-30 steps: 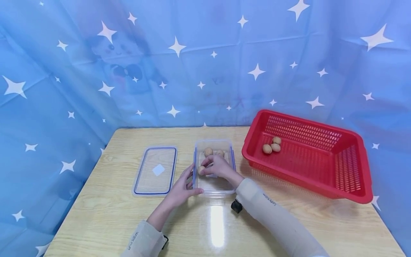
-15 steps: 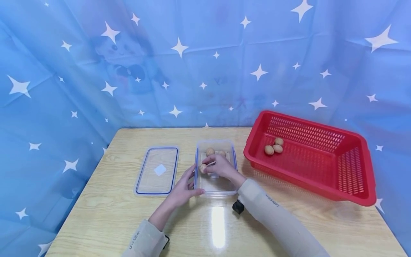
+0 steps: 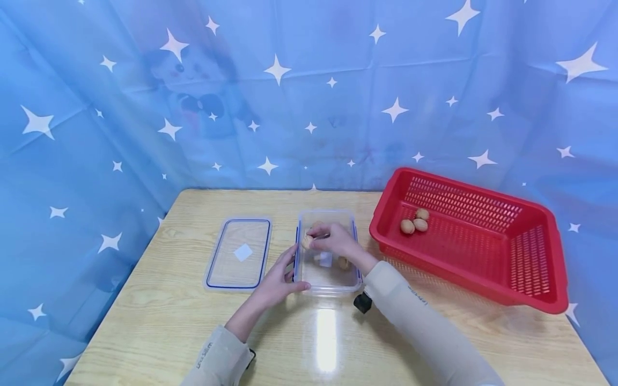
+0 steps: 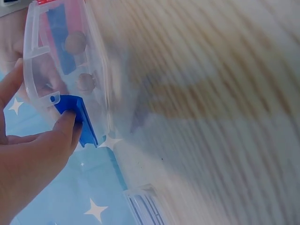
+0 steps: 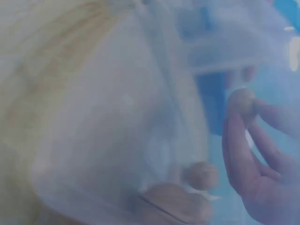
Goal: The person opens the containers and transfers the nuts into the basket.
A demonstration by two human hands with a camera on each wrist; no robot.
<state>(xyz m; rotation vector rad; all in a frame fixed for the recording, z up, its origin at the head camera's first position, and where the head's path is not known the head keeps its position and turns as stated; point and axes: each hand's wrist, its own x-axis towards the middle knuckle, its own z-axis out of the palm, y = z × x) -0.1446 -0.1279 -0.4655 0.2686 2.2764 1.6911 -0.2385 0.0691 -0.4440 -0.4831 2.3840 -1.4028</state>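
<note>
Walnut (image 3: 307, 242), likely light, hard and apt to roll, pinched in right hand (image 3: 333, 241) over clear container (image 3: 328, 287) at frame centre, steadied by left hand's (image 3: 275, 284) relaxed grip.

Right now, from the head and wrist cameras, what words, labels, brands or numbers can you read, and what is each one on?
Left sleeve: small dark print along the cuff, too small to read.
Right sleeve: small dark print, too small to read.
Lid: a white square sticker at its middle, no text showing.
Clear container, red basket, star backdrop: no writing seen.
Wrist views: blurred, nothing legible.
</note>
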